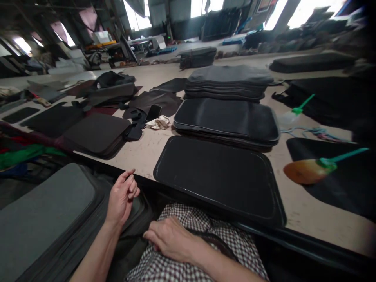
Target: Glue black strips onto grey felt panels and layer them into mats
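My left hand point(123, 196) is raised in front of the table edge, its fingers curled inward; whether anything small is between them cannot be made out. Lower down, my right hand point(172, 237) rests over the checkered apron point(176, 266) with its fingers bent and their tips hidden. A dark strip runs beside it across the apron. Flat on the table point(141, 156) in front of me lies a black rounded panel point(217, 176) with glossy edges. Behind this panel is a stack of similar black panels point(226, 117).
Grey panels point(49, 219) are stacked at lower left. Dark sheets point(95, 133) and a phone point(153, 112) beside a crumpled cloth point(159, 122) lie on the left tabletop. An amber bottle with a green nozzle point(304, 171) and a clear bottle point(289, 117) are at right.
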The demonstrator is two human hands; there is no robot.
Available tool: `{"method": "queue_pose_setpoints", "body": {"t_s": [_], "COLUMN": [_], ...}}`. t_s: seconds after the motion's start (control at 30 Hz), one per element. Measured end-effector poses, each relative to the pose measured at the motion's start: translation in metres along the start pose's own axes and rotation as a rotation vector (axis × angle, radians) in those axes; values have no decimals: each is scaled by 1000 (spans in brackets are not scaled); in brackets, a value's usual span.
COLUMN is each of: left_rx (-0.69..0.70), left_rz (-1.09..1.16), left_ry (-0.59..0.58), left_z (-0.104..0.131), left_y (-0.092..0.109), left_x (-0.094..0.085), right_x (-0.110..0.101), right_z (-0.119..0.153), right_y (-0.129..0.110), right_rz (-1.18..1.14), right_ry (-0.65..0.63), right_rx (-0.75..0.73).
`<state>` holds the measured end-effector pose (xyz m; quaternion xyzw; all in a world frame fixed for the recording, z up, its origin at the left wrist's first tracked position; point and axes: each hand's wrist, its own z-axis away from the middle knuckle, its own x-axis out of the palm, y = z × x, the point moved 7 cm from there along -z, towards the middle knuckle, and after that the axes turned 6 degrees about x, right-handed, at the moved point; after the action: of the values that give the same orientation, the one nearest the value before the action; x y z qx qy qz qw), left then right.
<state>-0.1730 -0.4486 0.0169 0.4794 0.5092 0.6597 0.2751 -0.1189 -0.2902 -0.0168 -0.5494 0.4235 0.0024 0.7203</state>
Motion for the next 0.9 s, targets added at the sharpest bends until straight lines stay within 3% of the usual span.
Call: {"method": "queue_pose_setpoints", "body": {"t_s": [0.1, 0.27, 0.4, 0.53, 0.6, 0.67, 0.77, 0.9], "left_rx": [18, 145, 323, 402, 311, 194, 196, 290], "left_rz": [-45, -205, -477, -1109, -1446, -1634, -1726, -1726], "left_ry": [13, 68, 183, 133, 18, -92, -169, -191], "left_z": [-8, -36, -56, -48, -36, -23, -9, -7], "left_y": [7, 39, 84, 116, 111, 97, 83, 78], "left_x": [-13, -45, -97, -150, -172, -192, -206, -210], "right_x": [3, -2, -2, -1, 1, 2, 4, 5], "right_z": [7, 12, 10, 8, 7, 7, 9, 13], "right_y": [7, 20, 28, 25, 23, 21, 19, 18], "right_rz": [-144, -386, -476, -490, -497, -487, -450, -408], "right_ry": [-34, 63, 46, 13, -25, -56, -84, -105], "right_rx": [14, -63, 36, 80, 80, 70, 53, 49]}}
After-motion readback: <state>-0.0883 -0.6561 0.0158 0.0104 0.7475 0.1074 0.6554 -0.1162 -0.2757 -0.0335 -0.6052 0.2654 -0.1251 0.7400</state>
